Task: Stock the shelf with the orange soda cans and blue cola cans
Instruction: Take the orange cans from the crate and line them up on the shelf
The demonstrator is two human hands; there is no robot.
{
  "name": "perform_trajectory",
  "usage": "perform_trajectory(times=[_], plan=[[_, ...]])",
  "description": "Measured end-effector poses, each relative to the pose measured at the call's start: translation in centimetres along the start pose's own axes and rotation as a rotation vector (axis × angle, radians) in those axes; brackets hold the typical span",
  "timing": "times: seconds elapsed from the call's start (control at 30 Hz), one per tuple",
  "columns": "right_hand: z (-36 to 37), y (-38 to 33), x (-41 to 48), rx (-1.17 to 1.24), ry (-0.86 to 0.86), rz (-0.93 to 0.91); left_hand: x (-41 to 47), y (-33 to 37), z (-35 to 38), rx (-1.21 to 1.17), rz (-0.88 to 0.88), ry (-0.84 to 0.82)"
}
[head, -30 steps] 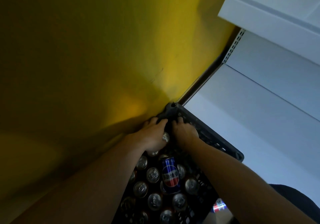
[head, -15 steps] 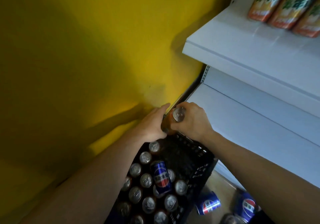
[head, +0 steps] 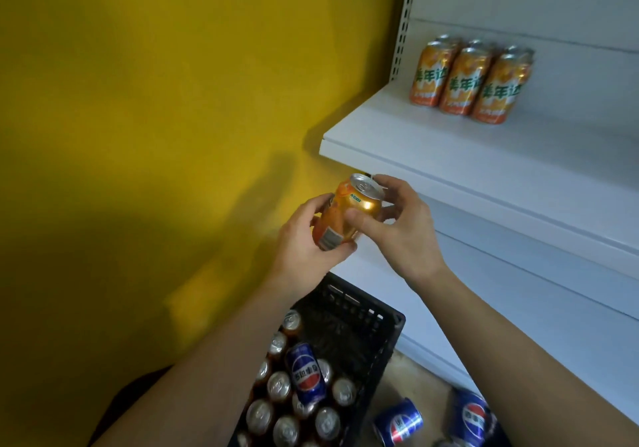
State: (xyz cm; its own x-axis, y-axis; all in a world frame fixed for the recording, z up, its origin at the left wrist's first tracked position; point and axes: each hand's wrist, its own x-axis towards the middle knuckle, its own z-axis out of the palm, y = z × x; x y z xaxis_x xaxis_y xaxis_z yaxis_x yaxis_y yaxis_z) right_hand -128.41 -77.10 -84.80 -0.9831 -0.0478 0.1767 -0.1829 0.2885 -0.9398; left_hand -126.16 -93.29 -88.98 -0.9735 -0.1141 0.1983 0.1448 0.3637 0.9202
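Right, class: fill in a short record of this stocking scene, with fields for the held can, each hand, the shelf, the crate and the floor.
Held: one orange soda can, tilted, not yet on the shelf
Left hand: grips the can's lower body
Right hand: holds its upper part
Shelf: orange cans stand upright in rows
Crate: black, holds upright cans, one blue cola can lying across them
Floor: blue cola cans lie beside the crate
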Motion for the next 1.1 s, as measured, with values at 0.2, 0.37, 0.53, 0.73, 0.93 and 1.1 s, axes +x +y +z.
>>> perform_trajectory(times=[0.2, 0.37, 0.53, 0.73, 0.93, 1.1], plan=[[-0.2, 0.1, -1.6, 0.108, 0.025, 0.088, -1.1, 2.2, 1.3, 0.070, 0.118, 0.090], [-0.8, 0.0, -0.5, 0.311, 0.042, 0.107, 0.0, 2.6, 1.4, -0.269, -0.072, -0.118], [-0.6, -0.1, 0.6, 0.297, -0.015, 0.050, 0.4, 2.9, 1.6, -0.431, -0.058, -0.029], [0.1, 0.0, 0.9, 0.233, 0.011, 0.047, 0.4, 2.0, 2.4, -0.336, 0.034, 0.119], [0.3, -0.5, 0.9, 0.278, 0.150, 0.028, 1.0, 2.7, 3.1, -0.289, 0.103, 0.179], [-1.8, -1.2, 2.1, 0.222, 0.266, -0.038, 1.6, 4.4, 3.2, -0.096, 0.217, -0.033]])
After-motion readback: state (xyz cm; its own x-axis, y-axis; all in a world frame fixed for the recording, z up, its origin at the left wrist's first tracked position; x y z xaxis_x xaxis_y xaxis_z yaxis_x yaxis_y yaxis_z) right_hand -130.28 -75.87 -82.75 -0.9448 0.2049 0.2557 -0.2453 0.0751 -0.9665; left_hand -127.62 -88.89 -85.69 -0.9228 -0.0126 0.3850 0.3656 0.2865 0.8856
